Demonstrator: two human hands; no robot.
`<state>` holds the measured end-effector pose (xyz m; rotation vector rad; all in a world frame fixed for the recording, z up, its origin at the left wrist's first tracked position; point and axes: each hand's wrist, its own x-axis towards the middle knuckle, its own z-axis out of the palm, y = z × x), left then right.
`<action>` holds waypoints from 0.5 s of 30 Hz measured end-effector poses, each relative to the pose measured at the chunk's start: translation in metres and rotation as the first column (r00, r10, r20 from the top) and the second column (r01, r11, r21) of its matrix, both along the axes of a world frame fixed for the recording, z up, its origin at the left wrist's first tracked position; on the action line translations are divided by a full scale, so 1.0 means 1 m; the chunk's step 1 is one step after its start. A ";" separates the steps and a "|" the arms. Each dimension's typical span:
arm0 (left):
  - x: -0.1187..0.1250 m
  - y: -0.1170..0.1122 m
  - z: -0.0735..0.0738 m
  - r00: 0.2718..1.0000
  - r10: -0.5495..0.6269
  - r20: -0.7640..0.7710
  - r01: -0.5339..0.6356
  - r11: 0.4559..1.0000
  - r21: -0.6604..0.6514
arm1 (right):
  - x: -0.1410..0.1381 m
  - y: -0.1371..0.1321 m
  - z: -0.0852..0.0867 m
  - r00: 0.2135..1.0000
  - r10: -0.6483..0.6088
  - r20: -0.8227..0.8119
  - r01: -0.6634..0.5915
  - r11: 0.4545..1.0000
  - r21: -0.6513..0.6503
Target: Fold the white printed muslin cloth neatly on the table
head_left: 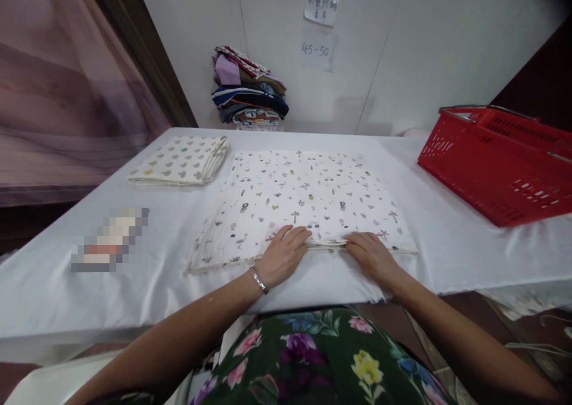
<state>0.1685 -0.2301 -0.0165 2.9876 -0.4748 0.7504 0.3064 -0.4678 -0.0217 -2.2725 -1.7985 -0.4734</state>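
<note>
White-clothed table (67,298): printed cloth (304,196) spread square at centre; your left hand (283,253) and right hand (370,256), close together, palms down, unclenched, pin its near edge flat.

White-covered table (447,262), cloths laid out.
Printed cloth (304,196) spread flat near front edge; folded heart-print cloth (181,161) far left; red basket (500,167) right; stacked clothes (248,89) at back.

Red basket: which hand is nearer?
Right. The right hand rests on the near edge of the printed cloth, on the side toward the red basket; the left hand lies beside it on the same edge, farther away.
</note>
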 end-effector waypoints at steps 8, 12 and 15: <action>0.008 -0.007 -0.003 0.997 0.019 -0.077 -0.020 1.000 -0.012 | 0.000 0.002 0.001 0.999 -0.011 -0.038 0.012 1.000 0.024; 0.015 -0.018 -0.004 0.998 0.001 -0.057 -0.001 1.000 -0.001 | -0.001 -0.001 0.001 0.999 0.020 -0.026 -0.018 0.996 0.089; 0.018 -0.025 -0.003 0.998 -0.006 -0.060 0.008 0.999 0.037 | 0.006 -0.011 -0.012 0.995 0.098 0.012 -0.099 0.983 0.156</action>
